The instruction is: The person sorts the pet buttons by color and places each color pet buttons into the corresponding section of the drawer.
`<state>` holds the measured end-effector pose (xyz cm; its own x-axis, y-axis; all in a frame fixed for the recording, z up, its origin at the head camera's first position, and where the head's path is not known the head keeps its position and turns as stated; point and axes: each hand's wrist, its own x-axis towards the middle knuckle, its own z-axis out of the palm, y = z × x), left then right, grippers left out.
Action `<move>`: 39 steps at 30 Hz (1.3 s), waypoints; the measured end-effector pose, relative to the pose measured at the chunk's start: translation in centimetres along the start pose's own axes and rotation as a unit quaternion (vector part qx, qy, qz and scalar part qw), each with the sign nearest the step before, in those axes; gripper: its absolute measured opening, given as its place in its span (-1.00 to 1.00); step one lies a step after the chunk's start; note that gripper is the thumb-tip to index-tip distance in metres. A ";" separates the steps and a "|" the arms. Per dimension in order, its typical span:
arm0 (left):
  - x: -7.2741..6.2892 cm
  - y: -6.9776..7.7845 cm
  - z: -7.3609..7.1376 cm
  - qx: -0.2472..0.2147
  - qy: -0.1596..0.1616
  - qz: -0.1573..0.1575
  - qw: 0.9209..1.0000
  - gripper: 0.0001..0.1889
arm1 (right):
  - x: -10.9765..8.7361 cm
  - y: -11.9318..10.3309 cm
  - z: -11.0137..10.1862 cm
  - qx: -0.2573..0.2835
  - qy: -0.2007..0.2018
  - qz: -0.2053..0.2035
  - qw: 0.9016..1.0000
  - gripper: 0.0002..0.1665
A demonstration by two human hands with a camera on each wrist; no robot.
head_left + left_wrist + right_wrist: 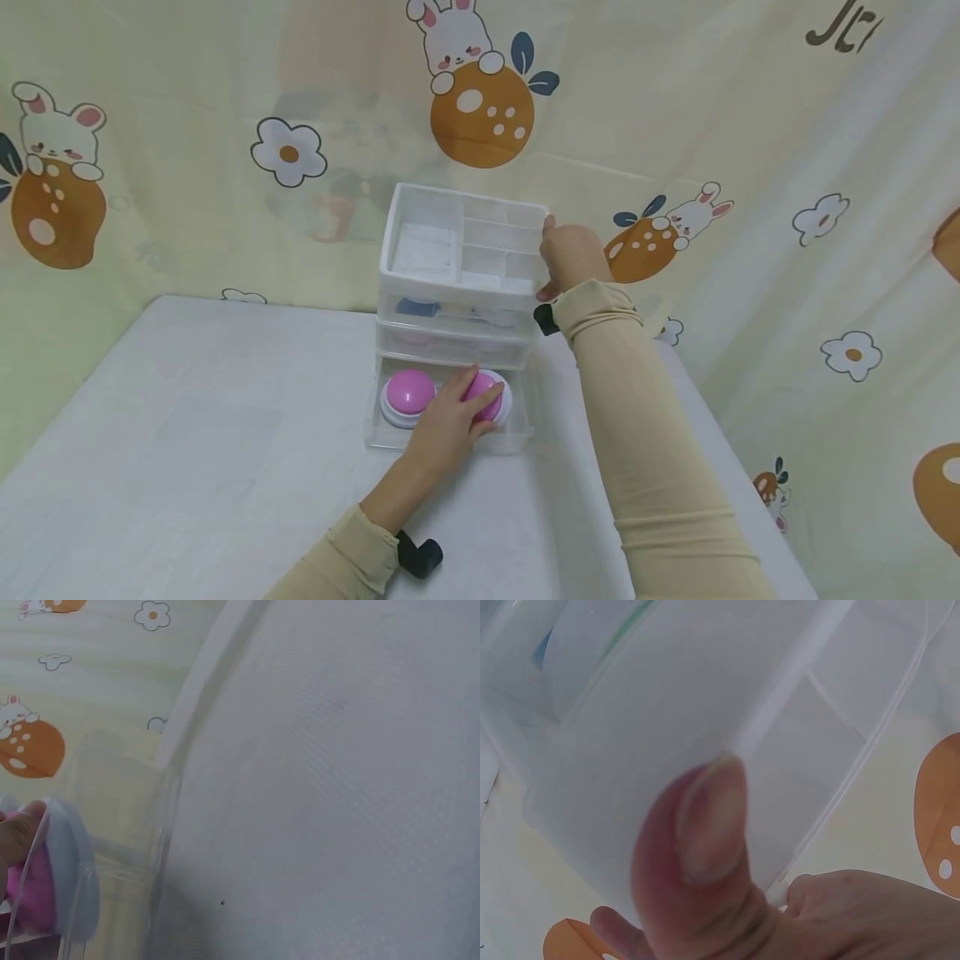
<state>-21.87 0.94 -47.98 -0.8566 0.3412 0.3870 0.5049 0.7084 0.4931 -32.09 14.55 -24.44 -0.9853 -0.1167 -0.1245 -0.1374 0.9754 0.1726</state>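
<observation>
A white plastic drawer organizer (pixel 457 289) stands on the table against the curtain, its clear bottom drawer (pixel 519 437) pulled out. Two round white-based push buttons with pink domes lie in that drawer. My left hand (pixel 444 427) grips the right push button (pixel 492 408), fingers spread over its dome. In the left wrist view the pink dome (pixel 36 900) shows through the drawer wall. The left push button (pixel 411 392) sits beside my hand. My right hand (pixel 576 257) holds the organizer's upper right side, with the thumb (pixel 705 847) against the translucent wall in the right wrist view.
The organizer's top tray (pixel 426 250) is divided into compartments. Through a closed upper drawer (pixel 487 317) a blue item (pixel 417 307) shows. A white cloth covers the table (pixel 225 442). A curtain (pixel 352 75) with rabbits and flowers hangs behind and at the right.
</observation>
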 end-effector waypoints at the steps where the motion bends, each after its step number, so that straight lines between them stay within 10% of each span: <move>1: 0.0 0.0 0.0 -0.001 -0.001 -0.001 1.000 -0.43 | 0.0 0.0 0.0 -0.003 0.002 -0.002 1.000 0.25; 39: 2.3 -0.2 -0.1 0.022 -0.132 -0.072 0.988 -0.49 | -0.7 0.1 0.3 -0.045 0.064 -0.039 0.996 0.23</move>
<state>-23.94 1.57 -47.13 -0.9199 0.3801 0.0968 0.3762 0.7853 0.4918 -31.42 14.75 -24.66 -0.9754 -0.2196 -0.0167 -0.2165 0.9425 0.2548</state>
